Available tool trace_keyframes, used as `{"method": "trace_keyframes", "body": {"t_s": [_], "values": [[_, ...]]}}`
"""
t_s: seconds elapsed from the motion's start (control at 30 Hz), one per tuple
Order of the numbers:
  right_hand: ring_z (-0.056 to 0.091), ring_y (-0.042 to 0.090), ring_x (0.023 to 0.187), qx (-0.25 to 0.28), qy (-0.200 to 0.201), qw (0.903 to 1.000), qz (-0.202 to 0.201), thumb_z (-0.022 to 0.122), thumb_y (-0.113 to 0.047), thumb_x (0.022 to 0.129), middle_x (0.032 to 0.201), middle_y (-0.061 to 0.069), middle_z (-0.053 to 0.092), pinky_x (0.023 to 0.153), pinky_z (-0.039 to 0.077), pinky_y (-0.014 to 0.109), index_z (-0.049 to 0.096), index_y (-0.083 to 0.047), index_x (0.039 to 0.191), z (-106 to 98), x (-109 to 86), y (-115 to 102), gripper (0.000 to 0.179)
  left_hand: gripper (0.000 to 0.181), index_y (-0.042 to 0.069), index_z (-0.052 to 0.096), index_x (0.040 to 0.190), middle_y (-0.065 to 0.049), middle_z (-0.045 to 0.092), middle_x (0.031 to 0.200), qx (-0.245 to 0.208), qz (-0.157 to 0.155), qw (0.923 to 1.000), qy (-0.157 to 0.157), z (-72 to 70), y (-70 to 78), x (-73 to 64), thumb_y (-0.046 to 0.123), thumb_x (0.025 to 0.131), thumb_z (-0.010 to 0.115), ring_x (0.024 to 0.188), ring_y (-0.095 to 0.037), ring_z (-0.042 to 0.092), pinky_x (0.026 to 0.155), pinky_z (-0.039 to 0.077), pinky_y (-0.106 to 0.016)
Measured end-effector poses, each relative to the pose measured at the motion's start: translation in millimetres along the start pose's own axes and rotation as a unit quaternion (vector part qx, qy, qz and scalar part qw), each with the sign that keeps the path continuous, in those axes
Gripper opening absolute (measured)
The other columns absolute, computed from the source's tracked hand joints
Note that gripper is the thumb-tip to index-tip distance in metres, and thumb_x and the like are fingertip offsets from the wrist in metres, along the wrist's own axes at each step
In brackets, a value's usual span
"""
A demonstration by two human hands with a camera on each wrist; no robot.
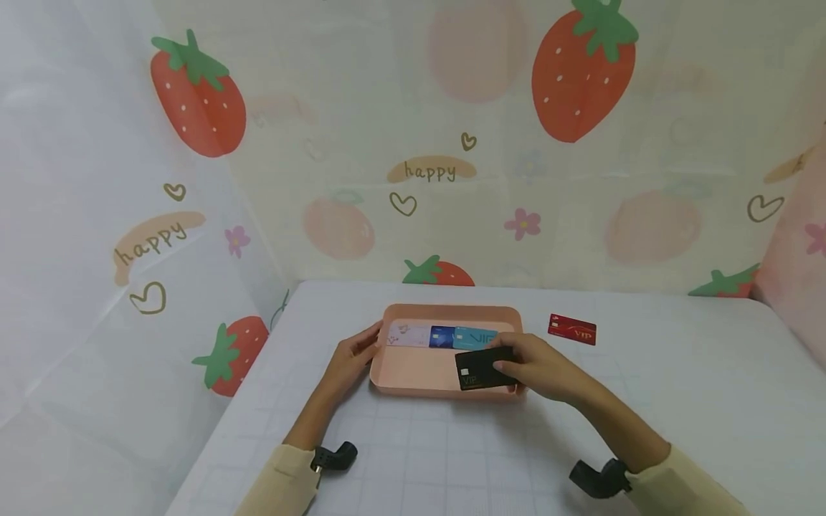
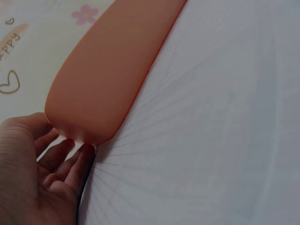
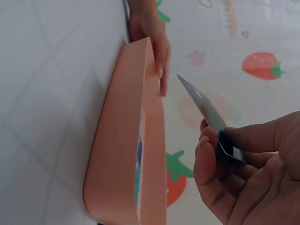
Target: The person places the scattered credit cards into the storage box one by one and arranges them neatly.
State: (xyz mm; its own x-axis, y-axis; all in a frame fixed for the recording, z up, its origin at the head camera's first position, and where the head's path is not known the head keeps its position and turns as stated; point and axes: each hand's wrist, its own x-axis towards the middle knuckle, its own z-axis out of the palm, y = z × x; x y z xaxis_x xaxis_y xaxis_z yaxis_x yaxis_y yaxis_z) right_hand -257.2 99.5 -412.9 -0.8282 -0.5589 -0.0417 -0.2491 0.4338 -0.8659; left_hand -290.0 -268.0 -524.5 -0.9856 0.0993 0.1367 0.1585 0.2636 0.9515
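A pink tray (image 1: 413,389) lies on the table. In its back half several cards sit in a row: a pale floral card (image 1: 406,335), a dark blue card (image 1: 442,337) and a light blue VIP card (image 1: 474,337). My right hand (image 1: 538,365) pinches a black VIP card (image 1: 480,369) between thumb and fingers, over the tray's front right part; the right wrist view shows this card (image 3: 211,115) edge-on, above the rim. My left hand (image 1: 348,362) touches the tray's left end, its fingertips against the outer wall in the left wrist view.
A red VIP card (image 1: 572,330) lies on the table just right of the tray. The white table (image 1: 677,401) reaches back to a strawberry-print curtain (image 1: 426,215), with more cloth at the left and right sides.
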Motion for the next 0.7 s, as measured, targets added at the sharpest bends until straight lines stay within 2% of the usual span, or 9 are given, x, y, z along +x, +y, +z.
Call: {"method": "trace_keyframes", "body": {"t_s": [0.17,0.33,0.53,0.7], "values": [[0.066,0.023,0.068,0.000,0.011,0.9998,-0.014,0.067,-0.008,0.096,0.099,0.014,0.070,0.060,0.061,0.034,0.065,-0.001,0.118,4,10.7,-2,0.023,0.048,0.013,0.050,0.151,-0.006,0.049,0.153,0.001,0.001,1.0000,0.004,0.7,-0.3,-0.9,0.015,0.104,0.059,0.141,-0.024,0.047,0.109,0.046,-0.035],[0.066,0.021,0.071,-0.007,0.020,0.9996,-0.019,0.069,-0.007,0.095,0.096,0.013,0.073,0.059,0.060,0.032,0.066,0.000,0.113,10,20.2,-3,0.019,0.048,0.013,0.051,0.150,-0.006,0.049,0.153,0.001,0.004,1.0000,0.004,0.6,-1.6,-0.3,0.016,0.104,0.060,0.141,-0.024,0.047,0.109,0.045,-0.036],[0.067,0.020,0.076,-0.015,0.032,0.9993,-0.010,0.070,-0.008,0.095,0.097,0.011,0.074,0.056,0.057,0.029,0.069,-0.001,0.113,19,30.6,-5,0.019,0.048,0.013,0.051,0.150,-0.007,0.048,0.154,-0.005,0.005,1.0000,0.004,0.1,-1.5,-0.6,0.017,0.104,0.060,0.141,-0.025,0.047,0.110,0.045,-0.038],[0.066,0.021,0.072,-0.030,0.040,0.9987,-0.009,0.072,-0.008,0.094,0.093,0.010,0.074,0.050,0.052,0.026,0.070,-0.002,0.114,26,37.8,-5,0.021,0.049,0.011,0.048,0.152,-0.008,0.046,0.155,-0.007,-0.002,1.0000,0.000,-0.1,-0.9,-0.9,0.017,0.104,0.059,0.142,-0.026,0.045,0.111,0.043,-0.040]]}}
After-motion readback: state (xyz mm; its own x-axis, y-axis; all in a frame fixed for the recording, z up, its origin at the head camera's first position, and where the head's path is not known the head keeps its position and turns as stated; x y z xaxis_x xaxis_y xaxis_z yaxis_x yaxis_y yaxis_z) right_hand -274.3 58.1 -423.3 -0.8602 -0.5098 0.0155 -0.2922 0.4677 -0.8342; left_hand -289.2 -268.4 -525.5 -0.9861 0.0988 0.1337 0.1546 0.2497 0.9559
